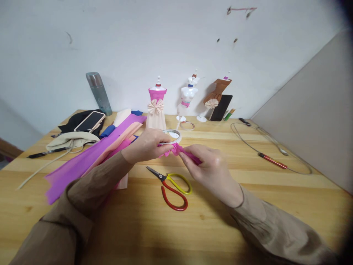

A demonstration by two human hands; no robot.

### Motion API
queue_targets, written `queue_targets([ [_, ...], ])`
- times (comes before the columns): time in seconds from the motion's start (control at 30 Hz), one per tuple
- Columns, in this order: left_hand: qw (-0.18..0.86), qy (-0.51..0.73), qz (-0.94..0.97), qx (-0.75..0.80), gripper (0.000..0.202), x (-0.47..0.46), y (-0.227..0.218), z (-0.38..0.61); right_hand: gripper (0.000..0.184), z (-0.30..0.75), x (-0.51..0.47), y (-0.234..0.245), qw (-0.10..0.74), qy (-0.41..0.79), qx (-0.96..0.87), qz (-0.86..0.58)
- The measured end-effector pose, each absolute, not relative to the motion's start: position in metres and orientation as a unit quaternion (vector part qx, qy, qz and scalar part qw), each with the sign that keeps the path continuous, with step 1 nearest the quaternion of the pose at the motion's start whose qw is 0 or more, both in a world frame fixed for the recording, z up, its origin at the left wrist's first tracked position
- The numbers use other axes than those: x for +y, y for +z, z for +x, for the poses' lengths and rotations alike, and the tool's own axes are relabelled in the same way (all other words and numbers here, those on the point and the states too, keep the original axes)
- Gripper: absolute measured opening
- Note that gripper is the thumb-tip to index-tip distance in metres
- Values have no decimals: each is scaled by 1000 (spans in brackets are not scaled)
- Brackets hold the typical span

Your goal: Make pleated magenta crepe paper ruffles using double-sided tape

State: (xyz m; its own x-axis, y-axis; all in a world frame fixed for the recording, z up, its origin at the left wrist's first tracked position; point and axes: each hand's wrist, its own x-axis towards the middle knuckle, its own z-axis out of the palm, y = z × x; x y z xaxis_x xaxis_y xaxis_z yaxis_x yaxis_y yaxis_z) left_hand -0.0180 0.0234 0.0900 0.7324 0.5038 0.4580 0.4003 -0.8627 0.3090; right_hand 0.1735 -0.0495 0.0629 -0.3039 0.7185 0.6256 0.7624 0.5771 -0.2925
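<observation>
My left hand (150,144) is closed on a white tape roll (176,137) and the edge of a bright pink crepe paper strip (176,148), which is gathered into folds along the ring. The strip runs across to my right hand (211,169), whose thumb and fingers pinch its other end. Both hands are held above the wooden table (154,235). Below them lie scissors (162,178) with one red and one yellow handle, blades apart and pointing left. Behind stands a small dress form in a pink and cream paper dress (157,95).
Purple crepe paper (91,158) and peach pieces lie at left, near a phone (90,121), a pen (49,152) and a bottle (99,94). A white dress form (188,96) and one in brown (219,90) stand at back. A cable (242,138) and a red stick-like item (273,161) lie right.
</observation>
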Motion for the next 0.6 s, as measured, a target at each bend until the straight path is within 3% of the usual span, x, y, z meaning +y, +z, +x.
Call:
queue_targets([
  [0.37,74,283,924,245,31,25,89,-20,19,171,-56,67,379,-46,-813,-439],
  [0.6,109,262,928,241,29,20,97,-21,25,177,-46,73,401,68,-767,-496],
])
